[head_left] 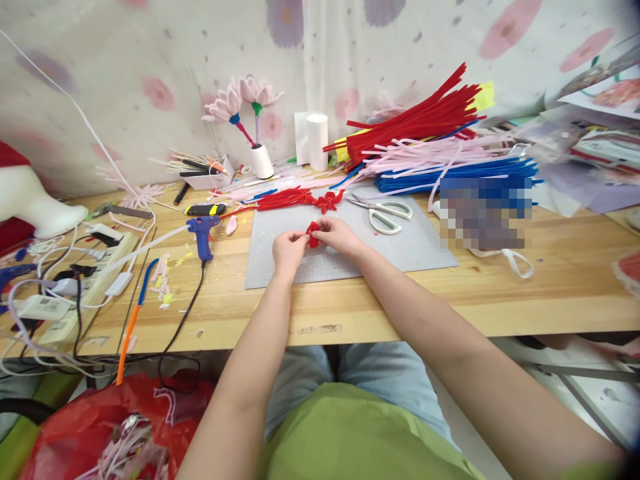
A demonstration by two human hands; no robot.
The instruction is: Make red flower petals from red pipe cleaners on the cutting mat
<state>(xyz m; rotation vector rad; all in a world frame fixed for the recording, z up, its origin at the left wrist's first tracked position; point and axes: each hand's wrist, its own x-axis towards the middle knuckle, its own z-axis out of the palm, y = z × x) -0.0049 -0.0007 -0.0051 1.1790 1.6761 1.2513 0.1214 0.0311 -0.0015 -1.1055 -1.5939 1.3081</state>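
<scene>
Closest in, both forearms reach forward over the edge of the wooden counter [350,310], and the two hands meet above a grey cutting mat [400,253]. The left hand [289,250] and the right hand [336,233] are pinched together on a small red pipe-cleaner piece [313,235], a fuzzy, bright red wad that looks bent or coiled on itself; its exact form is too small to tell. It sits between the fingertips of both hands, just above the mat. To the left lies a blue glue gun [203,235] with its black cord trailing off the counter. Just beyond the hands, a bundle of twisted red pipe cleaners [300,198] lies along the mat's far edge, with white-handled scissors [385,215] beside it. Farther back rests a heap of red, pink and blue pipe cleaners [440,143], and two pink flowers [243,97] stand in a white holder near the wall.
</scene>
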